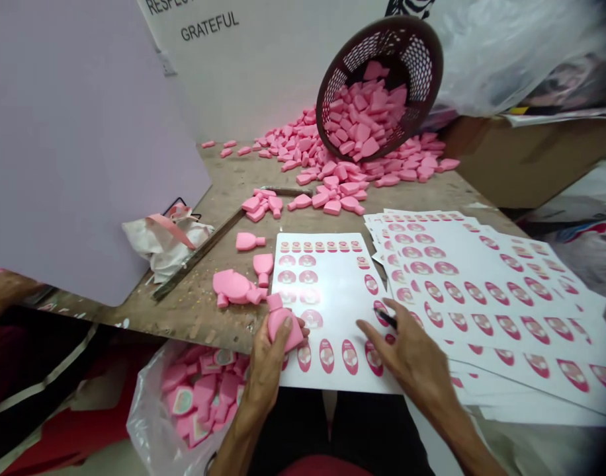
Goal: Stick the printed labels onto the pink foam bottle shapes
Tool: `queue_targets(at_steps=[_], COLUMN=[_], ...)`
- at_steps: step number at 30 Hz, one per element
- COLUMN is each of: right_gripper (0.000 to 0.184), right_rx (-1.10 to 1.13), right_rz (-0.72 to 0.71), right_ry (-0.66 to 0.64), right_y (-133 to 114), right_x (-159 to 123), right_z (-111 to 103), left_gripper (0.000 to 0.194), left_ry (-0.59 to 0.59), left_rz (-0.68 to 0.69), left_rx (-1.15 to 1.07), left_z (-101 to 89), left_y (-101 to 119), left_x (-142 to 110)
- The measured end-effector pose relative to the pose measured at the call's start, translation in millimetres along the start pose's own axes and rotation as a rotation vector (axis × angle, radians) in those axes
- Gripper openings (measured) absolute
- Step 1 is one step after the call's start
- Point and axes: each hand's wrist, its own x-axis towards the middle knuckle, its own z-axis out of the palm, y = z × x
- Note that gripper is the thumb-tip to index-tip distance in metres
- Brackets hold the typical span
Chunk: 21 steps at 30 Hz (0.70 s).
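Observation:
My left hand (267, 367) grips a pink bottle-shaped foam piece (286, 327) just above the lower edge of a white sticker sheet (333, 284). My right hand (407, 347) rests its fingertips on that sheet and pinches a small black pen-like tool (386, 318). Several oval pink labels line the sheet, and some spots have been peeled away. More sheets form a fanned stack (481, 291) to the right. Loose pink pieces (236, 285) lie on the wooden table (198, 324) by my left hand. A plastic bag (198, 396) of labelled pieces sits below it.
A tipped brown plastic basket (377, 86) spills a heap of pink pieces (333, 178) across the table's far end. A metal ruler (198, 251), crumpled white cloth (167, 241) and a lilac board (75, 132) lie left. Another person's hand (5, 294) shows at the left edge.

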Motion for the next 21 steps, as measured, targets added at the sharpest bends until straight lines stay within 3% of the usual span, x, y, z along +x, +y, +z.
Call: queue_targets(at_steps=[3,6,9,12,14,15,21], right_gripper=[0.064,0.053,0.046,0.043,0.040,0.038,0.012], right_rx=[-0.235,-0.274,-0.173,0.123,0.312,0.317,0.110], right_rz=[0.007,-0.055,0.009,0.090,0.057,0.086,0.403], right_ry=[0.065,0.109,0.200,0.112,0.026,0.043,0.227], right_y=[28,27,18,30,53,67,157], right_x=[5,-2,-4,10,27,36,90], right_z=[-2,0,-2,-15,-32,-43,-116], left_gripper=[0.039,0.037,0.036,0.036,0.036,0.036,0.037], left_ry=[-0.035,-0.068,-0.105,-0.104,-0.066,-0.049,-0.114], left_rz=[-0.026,0.011,0.017,-0.008,0.010,0.029,-0.015], left_rx=[0.116,0.224,0.215,0.164,0.151,0.155,0.190], left_z=[3.5,16.9,27.8,27.5,23.0,20.8,20.6], left_y=[-8,-19,-22,-14,-5,-1,3], left_x=[5,6,5,4,3,3,12])
